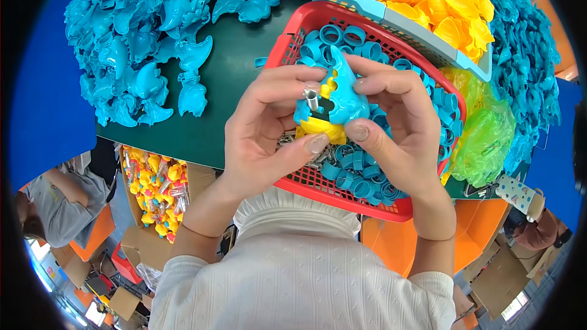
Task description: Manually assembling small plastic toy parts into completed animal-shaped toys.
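Note:
Between my two hands is a blue and yellow plastic toy shell (350,99) with a pointed blue tip at its top. A small silver metal tube (312,100) stands at its left side, beside a dark opening. My left hand (269,116) grips the shell's left side, its thumb low by the yellow part and its fingers near the tube. My right hand (397,110) holds the blue right side between thumb and fingers. Below the shell is a red basket (324,183) with many blue plastic rings (358,174) and small metal parts (315,160), partly hidden by my hands.
Blue shell pieces (131,36) lie heaped on the dark green table (244,46) at left. A light blue basket (391,15) of yellow pieces stands behind; a green plastic bag (486,128) and more blue pieces (523,49) are at right. A cardboard box (199,180) holds yellow toys.

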`<state>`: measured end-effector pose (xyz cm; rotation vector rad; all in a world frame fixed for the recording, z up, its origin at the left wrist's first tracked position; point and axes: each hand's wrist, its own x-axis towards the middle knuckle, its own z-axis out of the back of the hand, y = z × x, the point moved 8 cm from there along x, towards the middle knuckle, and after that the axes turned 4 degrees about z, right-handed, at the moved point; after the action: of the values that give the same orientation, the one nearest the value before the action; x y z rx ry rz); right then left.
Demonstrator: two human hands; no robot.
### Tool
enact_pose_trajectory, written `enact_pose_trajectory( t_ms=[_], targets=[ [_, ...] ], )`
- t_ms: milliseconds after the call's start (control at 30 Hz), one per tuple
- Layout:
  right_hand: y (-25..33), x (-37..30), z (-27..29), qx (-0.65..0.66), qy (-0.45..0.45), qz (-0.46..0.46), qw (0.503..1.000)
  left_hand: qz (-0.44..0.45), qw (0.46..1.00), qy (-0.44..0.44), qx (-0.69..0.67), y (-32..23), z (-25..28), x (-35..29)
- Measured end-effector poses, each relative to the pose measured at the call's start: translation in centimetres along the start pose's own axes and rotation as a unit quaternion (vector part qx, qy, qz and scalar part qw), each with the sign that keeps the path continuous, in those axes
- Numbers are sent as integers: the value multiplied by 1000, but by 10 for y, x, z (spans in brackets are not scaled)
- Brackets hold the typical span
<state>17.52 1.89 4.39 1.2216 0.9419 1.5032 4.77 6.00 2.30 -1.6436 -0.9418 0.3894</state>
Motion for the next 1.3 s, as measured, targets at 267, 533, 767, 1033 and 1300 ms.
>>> enact_pose_trajectory(
  t_ms=[267, 533, 767, 1033, 1300],
  targets=[
    [3, -2, 8, 61, -40, -22, 997, -8, 999, -41, 31, -2, 3, 0],
    [-4, 0, 6, 75, -28, -55, 995, 4, 996, -72, 48, -3, 2, -3],
    [-3, 2, 3, 58, -1, -46, 997, -14, 994, -76, 75, -5, 1, -5],
    [-5, -2, 3, 104, 28, -72, 992, -37, 984, -40, 171, -12, -3, -2],
    [-4, -2, 8, 101, 19, -75, 992, -36, 987, -41, 154, -10, -4, -2]
  ],
)
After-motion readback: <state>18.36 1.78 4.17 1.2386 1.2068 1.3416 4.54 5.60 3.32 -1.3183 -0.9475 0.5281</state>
